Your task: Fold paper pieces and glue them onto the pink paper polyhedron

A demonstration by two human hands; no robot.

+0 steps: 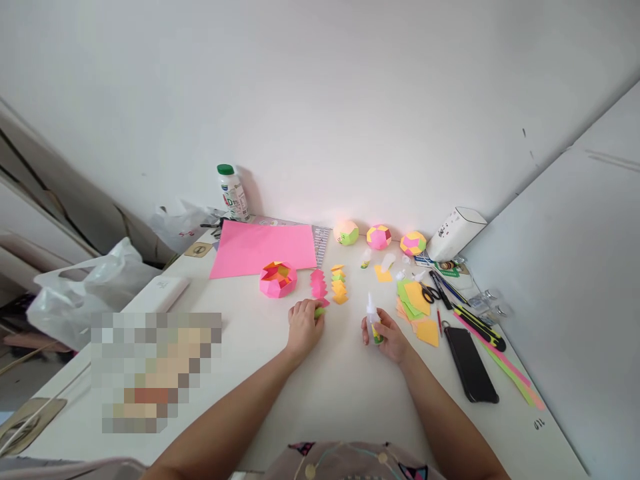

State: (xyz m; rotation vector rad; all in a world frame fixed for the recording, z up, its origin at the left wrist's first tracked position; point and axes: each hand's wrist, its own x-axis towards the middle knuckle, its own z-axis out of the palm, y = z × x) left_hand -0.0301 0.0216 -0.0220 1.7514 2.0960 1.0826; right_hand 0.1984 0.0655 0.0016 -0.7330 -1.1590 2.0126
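Note:
My left hand (304, 325) rests on the white table (340, 380), fingers pinched on a small green folded paper piece (319, 311). Just beyond it lie a row of pink folded pieces (318, 285) and a row of orange and green pieces (339, 283). My right hand (389, 335) is closed round a small glue bottle (373, 321), held upright with its white nozzle up. A half-built pink paper ball (278, 278), open at the top, sits to the left of the pink row.
A pink paper sheet (263, 247) and a drink bottle (233, 193) lie at the back. Three finished paper balls (379, 236) line the wall. To the right are paper squares (415, 300), scissors (429, 291), a utility knife (483, 328), a black phone (471, 363). A plastic bag (85, 287) sits left.

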